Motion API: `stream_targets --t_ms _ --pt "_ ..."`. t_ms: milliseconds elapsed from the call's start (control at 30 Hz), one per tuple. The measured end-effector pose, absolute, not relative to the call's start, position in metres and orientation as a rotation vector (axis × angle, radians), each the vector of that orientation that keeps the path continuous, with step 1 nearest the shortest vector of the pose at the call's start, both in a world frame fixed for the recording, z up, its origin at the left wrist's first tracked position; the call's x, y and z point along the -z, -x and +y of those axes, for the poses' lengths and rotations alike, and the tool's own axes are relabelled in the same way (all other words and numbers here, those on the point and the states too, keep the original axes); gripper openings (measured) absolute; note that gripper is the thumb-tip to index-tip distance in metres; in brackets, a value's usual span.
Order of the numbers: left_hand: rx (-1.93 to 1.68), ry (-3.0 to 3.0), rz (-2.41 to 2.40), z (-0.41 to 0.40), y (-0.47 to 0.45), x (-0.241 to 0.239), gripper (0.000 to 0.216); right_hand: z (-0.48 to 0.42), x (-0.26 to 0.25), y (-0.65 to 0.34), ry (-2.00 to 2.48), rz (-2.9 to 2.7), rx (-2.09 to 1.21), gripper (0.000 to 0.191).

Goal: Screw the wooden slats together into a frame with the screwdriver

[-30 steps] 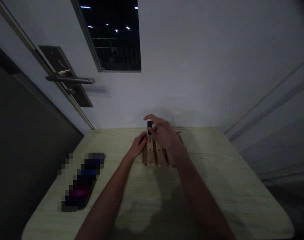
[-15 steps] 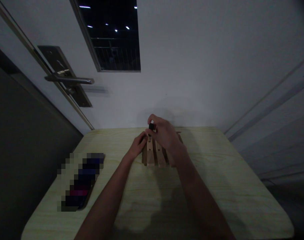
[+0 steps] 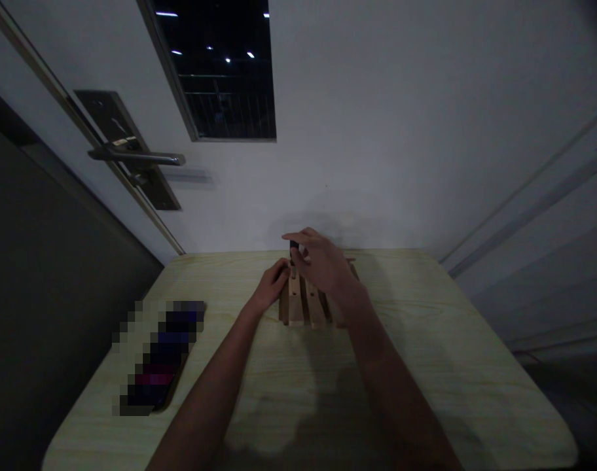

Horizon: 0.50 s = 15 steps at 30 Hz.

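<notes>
A: Where's the rack (image 3: pixel 303 304)?
B: Centre of the frame, on the table (image 3: pixel 426 366), near its far edge. The left hand (image 3: pixel 270 286) is curled on its left side, holding it.
A: And the right hand (image 3: pixel 323 261)?
B: Just above, at a dark tool (image 3: pixel 294 246) standing upright on 1 slat. Its fingers look loose, but I cannot tell whether they grip.
</notes>
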<state>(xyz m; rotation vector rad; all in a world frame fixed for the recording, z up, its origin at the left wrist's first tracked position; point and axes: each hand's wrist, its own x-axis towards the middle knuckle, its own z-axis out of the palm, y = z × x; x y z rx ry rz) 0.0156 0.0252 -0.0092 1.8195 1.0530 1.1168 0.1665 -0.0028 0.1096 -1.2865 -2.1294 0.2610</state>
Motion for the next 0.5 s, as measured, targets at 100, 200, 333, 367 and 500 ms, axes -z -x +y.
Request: stream_targets --t_ms 100,200,333,367,500 --pt "-1.115 -1.823 1.038 0.0261 -0.0152 0.0100 0.033 -0.0015 -0.1086 -0.1658 1.241 -2.123 -0.268 0.035" --pt "-1.109 -1.829 1.030 0.0267 -0.0148 0.0109 0.033 0.0001 -0.1071 -0.1654 1.218 -2.107 -0.273 0.033" --pt "-1.102 -1.820 1.069 0.0260 -0.0155 0.0101 0.034 0.0005 -0.1075 -0.1658 1.181 -2.077 -0.314 0.025" --pt "-1.101 -1.815 1.079 0.0258 -0.0159 0.0096 0.035 0.0005 -0.1079 -0.1659 1.174 -2.073 -0.322 0.022" --pt "-1.091 -1.803 1.090 0.0251 -0.0167 0.0080 0.037 0.0013 -0.1095 -0.1657 1.180 -2.059 -0.345 0.015"
